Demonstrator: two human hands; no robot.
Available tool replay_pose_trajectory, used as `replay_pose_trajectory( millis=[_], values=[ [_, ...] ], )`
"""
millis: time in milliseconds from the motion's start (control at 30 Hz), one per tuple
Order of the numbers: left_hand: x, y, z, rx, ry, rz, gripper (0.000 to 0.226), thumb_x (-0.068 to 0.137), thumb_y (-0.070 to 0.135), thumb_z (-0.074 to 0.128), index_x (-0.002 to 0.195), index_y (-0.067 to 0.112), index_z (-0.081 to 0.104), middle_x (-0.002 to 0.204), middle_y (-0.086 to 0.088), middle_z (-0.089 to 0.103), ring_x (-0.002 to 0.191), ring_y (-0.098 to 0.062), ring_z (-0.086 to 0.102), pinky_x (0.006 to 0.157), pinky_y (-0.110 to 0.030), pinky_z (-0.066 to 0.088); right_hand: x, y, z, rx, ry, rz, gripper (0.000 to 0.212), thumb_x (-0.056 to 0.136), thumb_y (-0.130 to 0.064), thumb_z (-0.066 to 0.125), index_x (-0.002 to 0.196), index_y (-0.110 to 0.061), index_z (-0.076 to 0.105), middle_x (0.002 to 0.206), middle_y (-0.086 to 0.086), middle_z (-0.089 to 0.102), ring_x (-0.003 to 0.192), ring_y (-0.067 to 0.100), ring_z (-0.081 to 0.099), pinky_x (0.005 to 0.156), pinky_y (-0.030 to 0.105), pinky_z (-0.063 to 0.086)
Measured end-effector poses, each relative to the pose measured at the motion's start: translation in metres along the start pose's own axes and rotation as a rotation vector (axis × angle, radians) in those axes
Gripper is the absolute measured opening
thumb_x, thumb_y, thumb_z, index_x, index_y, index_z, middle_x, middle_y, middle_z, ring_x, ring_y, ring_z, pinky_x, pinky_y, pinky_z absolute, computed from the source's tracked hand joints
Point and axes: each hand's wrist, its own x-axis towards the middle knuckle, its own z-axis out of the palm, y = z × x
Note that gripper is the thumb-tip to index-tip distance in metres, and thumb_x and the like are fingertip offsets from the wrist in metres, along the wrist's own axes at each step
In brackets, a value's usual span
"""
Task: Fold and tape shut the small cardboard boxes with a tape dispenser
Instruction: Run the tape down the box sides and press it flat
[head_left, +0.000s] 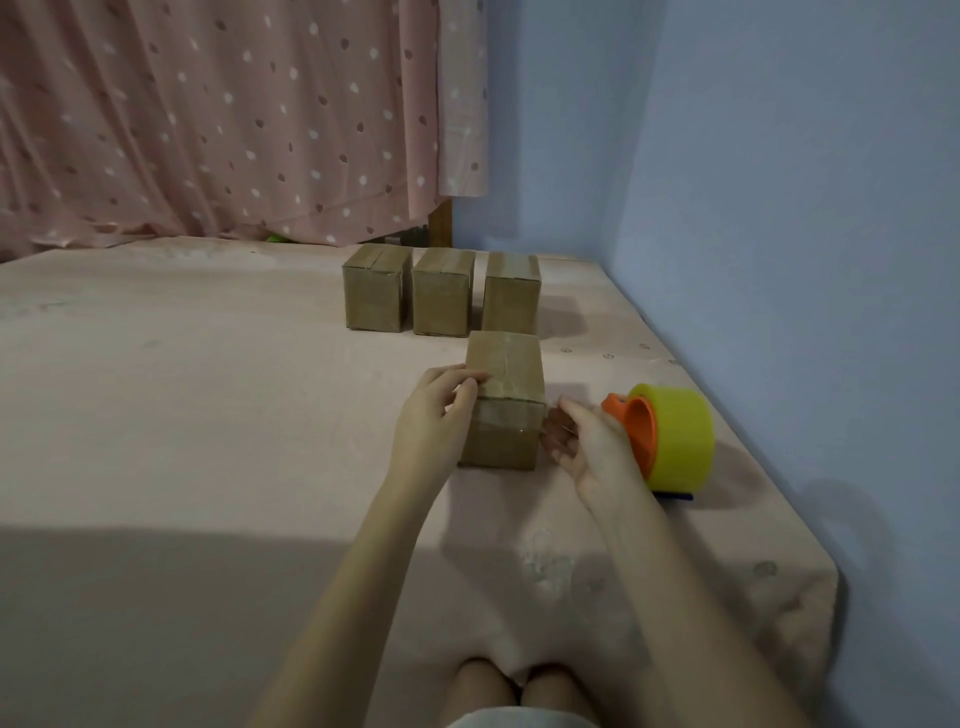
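- Head view, frame centre: left hand (436, 415) grips taped cardboard box (504, 400) on the bed (208, 389).
- Right hand (587, 441): fingers relaxed, beside box, holding nothing.
- Tape dispenser (670, 441): right of that hand.

I have one view only, from the head camera, so nothing overlaps with a second angle. It sits above the person's knees (519, 686) at 6 o'clock and looks forward and down across the pink bed (182, 415). The lens is wide: the blue wall (805, 208) bows along the 3 o'clock side and the dotted curtain (208, 114) fills 10 to 12 o'clock. Both forearms reach in from the bottom edge toward centre, so I am close, at arm's reach of the nearest box (504, 400). The row of three boxes (441, 296) lies farther off toward 12 o'clock.
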Motion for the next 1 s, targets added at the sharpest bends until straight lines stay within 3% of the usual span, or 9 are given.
replay_pose_trajectory(
  millis=[100,233,367,500,633,767,867,933,1000],
  values=[
    [-0.003,0.002,0.001,0.117,0.053,0.018,0.024,0.097,0.028,0.049,0.101,0.020,0.071,0.109,0.012,0.055,0.094,-0.005,0.053,0.083,-0.024,0.045,0.000,0.003,-0.001,0.029,0.008,-0.018,0.013,0.092,-0.012,0.057,0.080,-0.015,0.054,0.070,0.002,0.059,0.066,0.015,0.058,0.070,0.032,0.051],
    [-0.001,0.003,0.004,0.091,0.066,0.001,0.021,0.095,0.027,0.053,0.099,0.018,0.071,0.108,0.009,0.055,0.094,-0.008,0.056,0.088,-0.031,0.049,-0.003,0.005,0.003,-0.035,0.016,-0.022,0.012,0.094,-0.015,0.056,0.082,-0.014,0.058,0.063,0.002,0.052,0.055,0.011,0.049,0.062,0.027,0.049],
    [0.002,0.005,0.003,0.081,0.054,-0.013,0.019,0.095,0.027,0.054,0.098,0.018,0.070,0.107,0.008,0.054,0.094,-0.009,0.056,0.085,-0.031,0.051,-0.002,0.008,0.007,-0.146,0.044,-0.053,0.008,0.094,-0.017,0.057,0.087,-0.013,0.060,0.061,0.000,0.053,0.049,0.007,0.045,0.055,0.025,0.046],
    [0.003,0.004,0.000,0.114,0.034,-0.044,0.022,0.095,0.031,0.053,0.101,0.019,0.070,0.110,0.009,0.054,0.091,-0.012,0.060,0.079,-0.030,0.051,0.002,0.013,0.009,-0.224,0.068,-0.032,0.012,0.091,-0.011,0.054,0.087,-0.018,0.063,0.056,-0.002,0.048,0.050,0.009,0.038,0.048,0.023,0.032],
    [0.003,0.003,-0.003,0.104,0.011,-0.051,0.016,0.096,0.031,0.051,0.092,0.033,0.066,0.102,0.015,0.052,0.081,-0.006,0.058,0.077,-0.036,0.053,0.005,0.017,0.010,-0.229,0.064,0.025,0.006,0.091,-0.014,0.055,0.086,-0.014,0.057,0.057,-0.002,0.041,0.047,0.008,0.034,0.039,0.020,0.028],
    [0.005,0.001,-0.006,-0.024,-0.046,-0.092,0.025,0.096,0.029,0.049,0.085,0.046,0.064,0.101,0.021,0.051,0.090,-0.003,0.057,0.086,-0.044,0.053,0.004,0.017,0.011,-0.206,0.047,0.052,0.015,0.094,-0.011,0.046,0.103,-0.014,0.057,0.063,-0.001,0.039,0.050,0.008,0.032,0.036,0.019,0.027],
    [0.001,0.000,-0.009,-0.159,-0.099,-0.125,0.025,0.099,0.029,0.047,0.103,0.044,0.065,0.113,0.022,0.053,0.110,-0.006,0.053,0.092,-0.041,0.052,0.001,0.017,0.010,-0.132,-0.002,0.064,0.017,0.095,-0.010,0.041,0.094,-0.015,0.057,0.061,-0.003,0.036,0.049,0.007,0.028,0.035,0.017,0.022],
    [-0.006,-0.002,-0.010,-0.303,-0.123,-0.147,0.031,0.102,0.030,0.041,0.128,0.040,0.054,0.129,0.018,0.052,0.119,-0.007,0.050,0.087,-0.028,0.053,0.000,0.016,0.010,-0.082,-0.031,0.088,0.023,0.094,-0.009,0.039,0.080,-0.017,0.056,0.061,-0.003,0.034,0.048,0.006,0.025,0.035,0.016,0.019],
    [-0.012,-0.006,-0.011,-0.387,-0.125,-0.154,0.038,0.104,0.027,0.034,0.141,0.034,0.040,0.131,0.018,0.047,0.117,-0.004,0.048,0.079,-0.015,0.052,-0.001,0.014,0.010,-0.074,-0.042,0.098,0.028,0.093,-0.007,0.038,0.073,-0.018,0.054,0.060,-0.004,0.033,0.047,0.005,0.024,0.034,0.015,0.017]
  ],
)
